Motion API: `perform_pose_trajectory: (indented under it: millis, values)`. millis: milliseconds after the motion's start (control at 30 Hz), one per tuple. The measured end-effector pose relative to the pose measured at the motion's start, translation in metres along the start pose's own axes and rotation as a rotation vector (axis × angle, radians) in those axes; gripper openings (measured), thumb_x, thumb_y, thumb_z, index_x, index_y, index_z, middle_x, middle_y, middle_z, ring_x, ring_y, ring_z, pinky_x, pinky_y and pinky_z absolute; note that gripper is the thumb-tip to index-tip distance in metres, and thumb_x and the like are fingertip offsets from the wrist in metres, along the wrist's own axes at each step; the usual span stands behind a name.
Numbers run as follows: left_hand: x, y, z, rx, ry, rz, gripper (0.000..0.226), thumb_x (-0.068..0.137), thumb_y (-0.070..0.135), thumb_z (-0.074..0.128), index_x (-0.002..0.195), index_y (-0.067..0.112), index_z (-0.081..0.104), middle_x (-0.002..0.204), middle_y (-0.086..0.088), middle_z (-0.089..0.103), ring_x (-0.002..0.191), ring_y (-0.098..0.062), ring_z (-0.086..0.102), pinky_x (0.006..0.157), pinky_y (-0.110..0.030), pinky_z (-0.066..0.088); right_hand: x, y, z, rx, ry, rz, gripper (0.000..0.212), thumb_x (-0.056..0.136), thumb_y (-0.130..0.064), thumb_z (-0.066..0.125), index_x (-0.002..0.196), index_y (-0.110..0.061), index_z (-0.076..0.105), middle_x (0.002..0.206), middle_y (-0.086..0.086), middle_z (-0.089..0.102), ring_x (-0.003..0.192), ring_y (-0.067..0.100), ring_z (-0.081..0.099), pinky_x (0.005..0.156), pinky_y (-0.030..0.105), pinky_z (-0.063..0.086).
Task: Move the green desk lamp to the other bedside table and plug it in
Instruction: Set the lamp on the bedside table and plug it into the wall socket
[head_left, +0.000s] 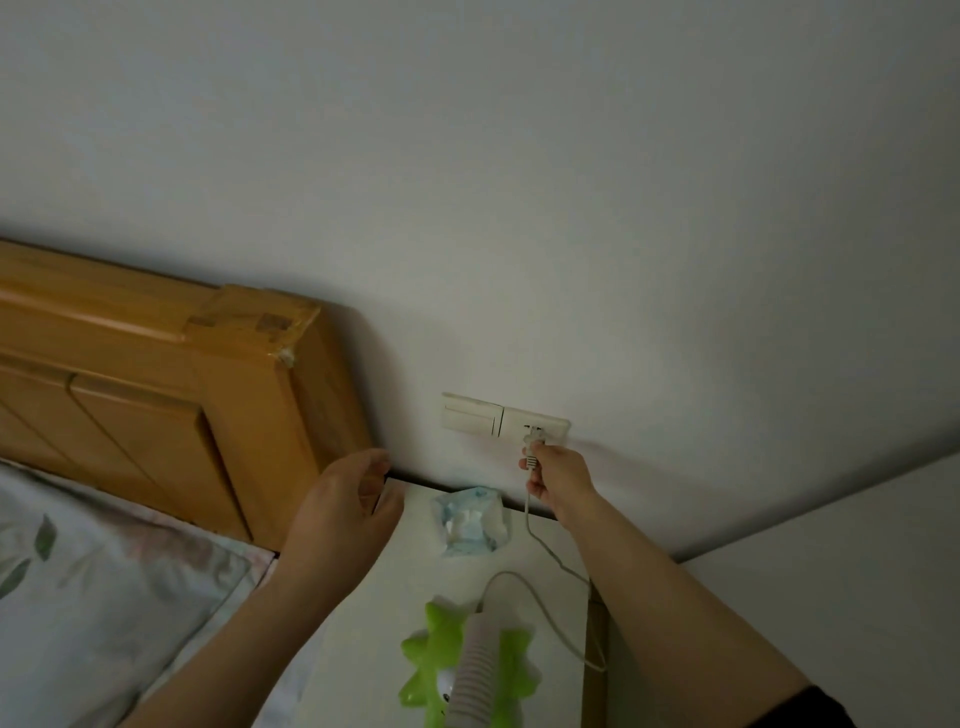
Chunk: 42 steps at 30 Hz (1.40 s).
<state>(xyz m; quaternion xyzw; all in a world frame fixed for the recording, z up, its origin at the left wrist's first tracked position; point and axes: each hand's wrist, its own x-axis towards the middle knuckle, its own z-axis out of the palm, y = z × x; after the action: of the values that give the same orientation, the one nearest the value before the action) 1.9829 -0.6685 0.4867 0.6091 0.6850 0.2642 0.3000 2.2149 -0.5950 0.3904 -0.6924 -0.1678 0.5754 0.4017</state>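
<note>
The green desk lamp (441, 660), star-shaped with a white ribbed neck, stands at the near end of the white bedside table (363, 623). Its grey cord (545, 551) loops up to a white plug (532, 447). My right hand (558, 478) pinches that plug right at the wall socket (535, 427), prongs at the holes. My left hand (345, 504) hovers over the table's far left corner by the headboard, fingers curled apart, holding nothing.
A cream light switch (470, 414) sits left of the socket. A pack of tissues (470, 522) lies on the table near the wall. The wooden headboard (182, 395) and a floral pillow (104, 587) fill the left side.
</note>
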Motion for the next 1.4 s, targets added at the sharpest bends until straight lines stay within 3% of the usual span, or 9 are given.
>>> perform_pose_trajectory:
  millis: [267,467,633,733,867,1000,1133,1233,1400]
  values:
    - [0.007,-0.005,0.002,-0.003,-0.02,-0.028,0.041,0.085,0.02,0.061,0.125,0.018,0.054,0.117,0.001,0.064,0.098,-0.011,0.061,0.081,-0.021,0.045,0.006,0.005,0.009,-0.038,0.049,-0.088,0.02,0.092,-0.021,0.052,0.088,-0.005,0.063,0.076,0.007,0.062,0.055,0.015,0.046,0.05,0.023,0.04]
    - [0.008,-0.011,0.006,0.007,-0.039,-0.04,0.043,0.086,0.021,0.061,0.127,0.016,0.053,0.121,0.0,0.063,0.1,-0.011,0.06,0.082,-0.022,0.044,0.003,0.01,0.008,-0.041,0.085,-0.178,0.024,0.091,-0.026,0.055,0.09,-0.005,0.066,0.068,0.002,0.062,0.046,0.011,0.039,0.039,0.015,0.034]
    - [0.012,-0.014,0.009,0.026,-0.041,-0.031,0.043,0.086,0.022,0.06,0.127,0.016,0.053,0.121,0.0,0.062,0.1,-0.011,0.061,0.08,-0.021,0.043,0.004,0.012,0.011,-0.012,0.096,-0.215,0.027,0.092,-0.028,0.054,0.089,-0.005,0.067,0.068,0.001,0.062,0.055,0.01,0.047,0.053,0.019,0.038]
    - [0.016,-0.015,0.011,0.02,-0.041,-0.037,0.043,0.085,0.021,0.061,0.127,0.016,0.053,0.121,0.0,0.062,0.099,-0.012,0.061,0.079,-0.022,0.043,0.008,0.011,0.011,-0.026,0.114,-0.207,0.027,0.091,-0.03,0.054,0.073,-0.012,0.065,0.068,0.001,0.063,0.062,0.011,0.051,0.061,0.023,0.038]
    - [0.018,-0.014,0.01,0.03,-0.034,-0.03,0.041,0.085,0.021,0.061,0.125,0.016,0.055,0.117,-0.002,0.063,0.098,-0.014,0.062,0.079,-0.024,0.044,0.009,0.005,0.013,-0.015,0.11,-0.148,0.028,0.09,-0.026,0.054,0.067,-0.014,0.063,0.067,0.001,0.061,0.06,0.011,0.05,0.059,0.021,0.037]
    - [0.019,-0.015,0.01,0.051,-0.033,-0.019,0.04,0.084,0.024,0.062,0.123,0.019,0.056,0.114,-0.002,0.063,0.096,-0.014,0.062,0.082,-0.027,0.048,0.009,-0.001,0.011,-0.01,0.079,-0.146,0.023,0.091,-0.024,0.054,0.083,-0.006,0.066,0.068,0.001,0.06,0.06,0.009,0.052,0.054,0.017,0.038]
    - [0.015,-0.013,0.01,0.057,-0.033,-0.011,0.033,0.084,0.023,0.061,0.116,0.017,0.058,0.106,-0.005,0.065,0.09,-0.018,0.063,0.081,-0.034,0.053,0.008,-0.002,0.013,0.011,0.058,-0.16,0.018,0.091,-0.023,0.054,0.082,-0.012,0.064,0.071,-0.001,0.06,0.054,0.003,0.051,0.045,0.012,0.037]
    - [0.014,-0.013,0.011,0.062,-0.029,-0.007,0.029,0.084,0.021,0.061,0.112,0.016,0.059,0.104,-0.006,0.065,0.089,-0.019,0.063,0.081,-0.038,0.054,0.006,0.001,0.009,-0.022,0.041,-0.175,0.023,0.09,-0.029,0.057,0.095,-0.009,0.066,0.072,-0.002,0.062,0.057,0.004,0.05,0.052,0.016,0.038]
    - [0.012,-0.013,0.014,0.049,-0.039,-0.012,0.039,0.085,0.022,0.061,0.123,0.016,0.056,0.112,-0.002,0.063,0.094,-0.013,0.061,0.081,-0.028,0.049,0.002,0.007,0.002,-0.141,0.007,-0.172,0.03,0.09,-0.042,0.052,0.071,-0.022,0.066,0.083,-0.003,0.068,0.08,0.013,0.056,0.07,0.026,0.041]
